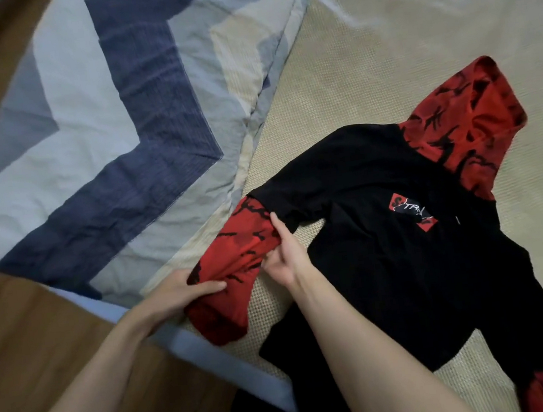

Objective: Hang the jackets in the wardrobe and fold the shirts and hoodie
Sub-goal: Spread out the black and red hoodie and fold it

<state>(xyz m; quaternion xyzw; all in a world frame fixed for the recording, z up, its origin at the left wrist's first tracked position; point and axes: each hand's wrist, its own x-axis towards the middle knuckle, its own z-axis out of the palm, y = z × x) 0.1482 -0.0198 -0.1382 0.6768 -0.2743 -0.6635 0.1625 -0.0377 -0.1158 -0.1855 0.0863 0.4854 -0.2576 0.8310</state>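
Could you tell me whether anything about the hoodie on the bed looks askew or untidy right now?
Yes: the hoodie's red sleeve is bunched and rumpled rather than flat, gripped by both hands, left hand and right hand. Nothing looks damaged.

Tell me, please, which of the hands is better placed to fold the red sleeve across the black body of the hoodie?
Probably the left hand: it grips the red sleeve near its cuff end, free to carry it over the hoodie. The right hand pinches near the shoulder seam, suited to anchoring the fold.
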